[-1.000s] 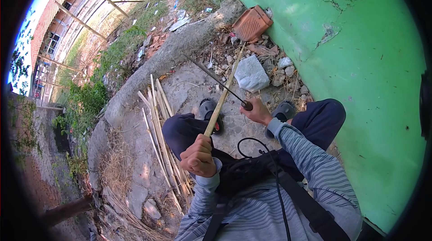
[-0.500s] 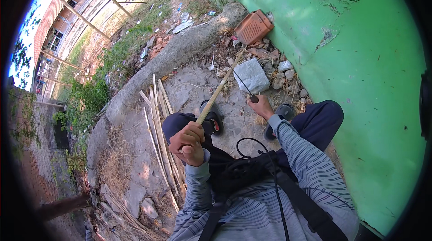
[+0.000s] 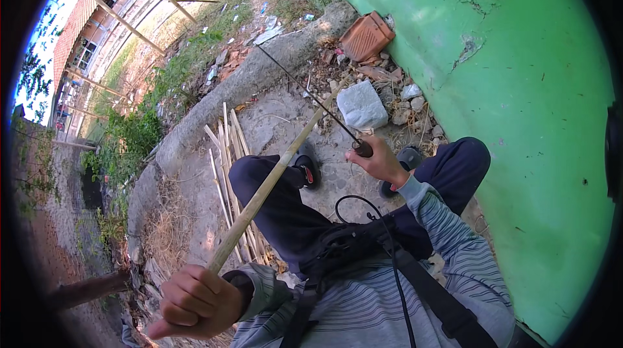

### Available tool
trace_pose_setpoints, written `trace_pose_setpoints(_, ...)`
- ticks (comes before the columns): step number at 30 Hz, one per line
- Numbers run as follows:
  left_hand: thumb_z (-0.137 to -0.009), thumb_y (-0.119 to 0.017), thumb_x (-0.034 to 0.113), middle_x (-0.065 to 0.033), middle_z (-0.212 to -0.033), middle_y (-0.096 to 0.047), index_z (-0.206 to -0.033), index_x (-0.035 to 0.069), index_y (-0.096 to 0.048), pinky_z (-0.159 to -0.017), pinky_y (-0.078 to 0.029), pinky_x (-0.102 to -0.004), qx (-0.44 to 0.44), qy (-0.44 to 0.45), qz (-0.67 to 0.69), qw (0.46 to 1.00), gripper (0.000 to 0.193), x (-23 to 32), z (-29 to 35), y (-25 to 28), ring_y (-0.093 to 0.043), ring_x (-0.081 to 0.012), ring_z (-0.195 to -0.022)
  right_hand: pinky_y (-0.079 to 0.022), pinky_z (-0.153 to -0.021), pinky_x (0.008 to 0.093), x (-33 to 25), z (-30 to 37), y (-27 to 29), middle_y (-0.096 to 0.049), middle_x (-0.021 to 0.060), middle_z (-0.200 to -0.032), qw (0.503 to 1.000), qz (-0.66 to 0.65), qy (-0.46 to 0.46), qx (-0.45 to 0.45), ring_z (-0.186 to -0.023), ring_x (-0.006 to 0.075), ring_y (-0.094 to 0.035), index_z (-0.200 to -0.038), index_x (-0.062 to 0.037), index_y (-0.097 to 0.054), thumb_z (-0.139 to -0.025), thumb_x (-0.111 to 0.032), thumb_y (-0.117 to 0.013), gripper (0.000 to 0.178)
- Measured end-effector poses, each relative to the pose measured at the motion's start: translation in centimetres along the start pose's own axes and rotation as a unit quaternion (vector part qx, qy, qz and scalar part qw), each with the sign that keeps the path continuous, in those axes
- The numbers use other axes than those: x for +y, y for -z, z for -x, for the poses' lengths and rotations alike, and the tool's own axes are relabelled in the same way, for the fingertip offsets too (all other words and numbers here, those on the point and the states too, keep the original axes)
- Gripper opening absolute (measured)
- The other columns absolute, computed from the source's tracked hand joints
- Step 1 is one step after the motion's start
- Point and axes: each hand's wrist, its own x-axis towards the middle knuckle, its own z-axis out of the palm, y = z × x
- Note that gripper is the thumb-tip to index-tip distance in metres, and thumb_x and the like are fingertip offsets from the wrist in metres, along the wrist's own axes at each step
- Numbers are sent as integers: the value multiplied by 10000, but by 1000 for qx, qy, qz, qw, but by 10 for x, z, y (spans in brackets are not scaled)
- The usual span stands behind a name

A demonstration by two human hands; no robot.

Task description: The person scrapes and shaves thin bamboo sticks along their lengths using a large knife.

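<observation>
My left hand (image 3: 195, 302), low at the left beside my hip, is closed around the near end of a pale bamboo stick (image 3: 259, 198). The stick slants away over my bent left leg toward a whitish stone block (image 3: 361, 106). In my right hand (image 3: 384, 163), fingers wrapped around its brown handle, is a long knife (image 3: 292, 78) with a thin dark blade. The blade is seen nearly edge-on and points to the far left. It crosses the far part of the stick; whether they touch, I cannot tell.
Split bamboo strips (image 3: 237, 132) lie on the ground left of my left leg. A green wall (image 3: 519, 121) stands close on the right. Ahead are rubble and an orange slotted clay piece (image 3: 366, 36). A low rough curb (image 3: 195, 114) curves along the left, with plants (image 3: 133, 137) behind it.
My left hand has moved down and left toward my body, drawing the stick with it, so more of its length shows. The knife blade has swung to point farther left and now crosses the stick.
</observation>
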Motion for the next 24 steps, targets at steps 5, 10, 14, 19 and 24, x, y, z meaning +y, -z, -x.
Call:
trace_pose_setpoints(5, -1113, -302, 582, 20, -409, -326, -562, 153, -310, -344, -277, -258, 34, 1, -15, 999, 699, -3, 21, -6, -271, -96, -321, -411, -569, 394, -8, 14, -4, -583, 106, -614, 999, -9, 35, -29, -549, 218, -503, -768, 14, -647, -883, -291, -779, 352)
trace_pose_setpoints(10, -1118, -270, 572, 25, -427, -286, -562, 153, -292, -360, -227, -268, 53, 19, -50, 997, 696, -38, 42, -16, -245, -96, -335, -433, -569, 403, -5, 26, -13, -583, 128, -590, 994, 32, 70, -80, -522, 250, -549, -821, 4, -686, -883, -283, -772, 305)
trace_pose_setpoints(14, -1144, -282, 477, 11, -422, -309, -531, 106, -321, -352, -261, -288, 40, 35, -70, 996, 717, -80, 62, -17, -279, -117, -328, -436, -560, 410, -8, 30, -18, -587, 128, -583, 990, 27, 72, -117, -510, 281, -571, -840, -5, -691, -882, -275, -770, 284)
trace_pose_setpoints(19, -1143, -297, 469, 18, -428, -319, -528, 103, -341, -366, -266, -290, 18, 12, -45, 999, 718, -90, 69, -22, -286, -123, -333, -448, -556, 428, -38, 40, -11, -572, 149, -597, 980, 49, 97, -166, -539, 365, -575, -859, -26, -683, -859, -227, -776, 222)
trace_pose_setpoints(24, -1142, -295, 476, 13, -431, -324, -529, 100, -345, -367, -269, -287, 74, -22, -52, 996, 720, -94, 74, -26, -287, -120, -337, -455, -551, 420, -73, 50, -14, -589, 158, -636, 974, -11, 83, -211, -562, 379, -585, -916, -27, -692, -849, -185, -778, 192)
